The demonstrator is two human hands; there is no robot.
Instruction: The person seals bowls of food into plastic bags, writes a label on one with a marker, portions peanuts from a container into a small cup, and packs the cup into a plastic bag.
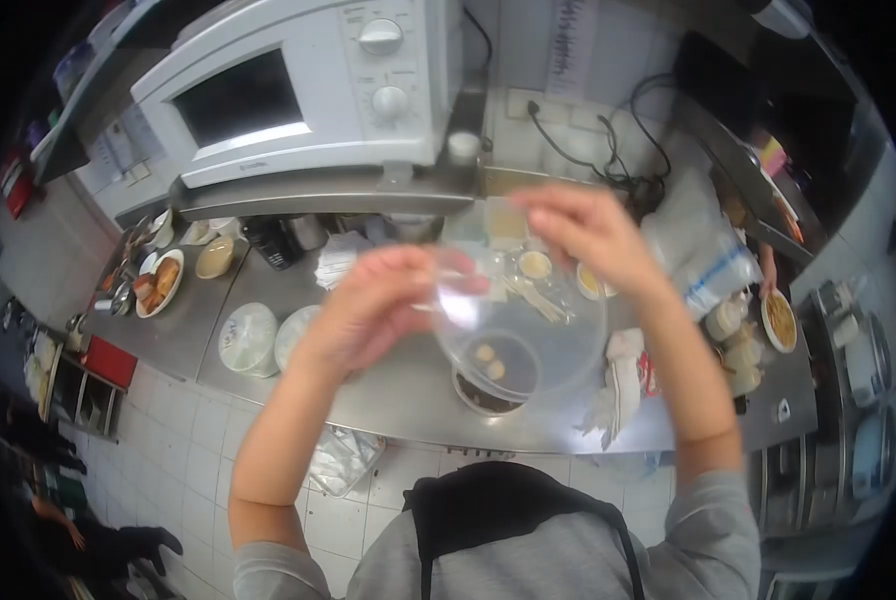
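Note:
My left hand (383, 300) pinches the left rim of a clear round plastic bowl (576, 362), held up and tilted above the counter. My right hand (593, 235) is raised by the bowl's upper right side, its fingertips drawn together. Whether they hold anything, I cannot make out. Two small pale round pieces (486, 362) show in or through the clear bowl. Behind its lower edge stands a round container (483, 404) with dark contents, partly hidden. A small cup of pale yellow stuff (535, 264) and some pale sticks (538, 300) show through the plastic.
A white microwave (328, 80) sits on the shelf ahead. On the steel counter (388, 405) are lidded tubs (249, 340), a crumpled cloth (623, 385) and squeeze bottles (733, 320). A plate of food (161, 285) lies left. Another person's hand (769, 280) touches an oval dish (779, 322) at right.

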